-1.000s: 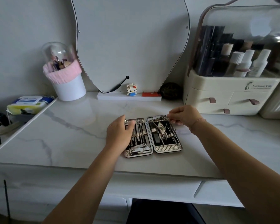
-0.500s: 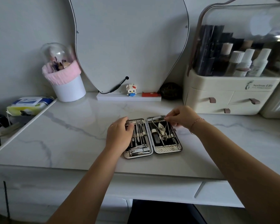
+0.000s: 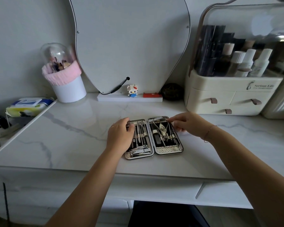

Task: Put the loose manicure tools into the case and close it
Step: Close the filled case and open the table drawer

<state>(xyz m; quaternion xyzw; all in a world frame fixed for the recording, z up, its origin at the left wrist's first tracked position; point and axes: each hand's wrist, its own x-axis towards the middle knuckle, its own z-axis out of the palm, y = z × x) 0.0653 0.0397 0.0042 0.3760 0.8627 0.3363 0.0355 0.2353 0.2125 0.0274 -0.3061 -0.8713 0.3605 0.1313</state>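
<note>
An open manicure case (image 3: 169, 149) lies flat on the marble tabletop (image 3: 72, 136), both halves lined with metal tools under elastic straps. A nail clipper (image 3: 140, 151) sits at the near end of the left half, and scissors and thin picks (image 3: 162, 131) fill the right half. My left hand (image 3: 120, 136) lies over the left half, fingers curled round its outer edge and thumb near the top. My right hand (image 3: 189, 125) hovers at the right half's far corner. Its forefinger is stretched out onto the thin tools there.
A mirror (image 3: 129, 43) leans on the wall behind, with a small figure (image 3: 132, 90) on its base. A white brush cup (image 3: 67, 86) stands back left and a cream cosmetics organiser (image 3: 233, 95) back right. A wipes pack (image 3: 29, 106) lies far left.
My right hand has shifted a little left over the case's far right corner and its forefinger has stretched out. My left hand has stayed on the left half.
</note>
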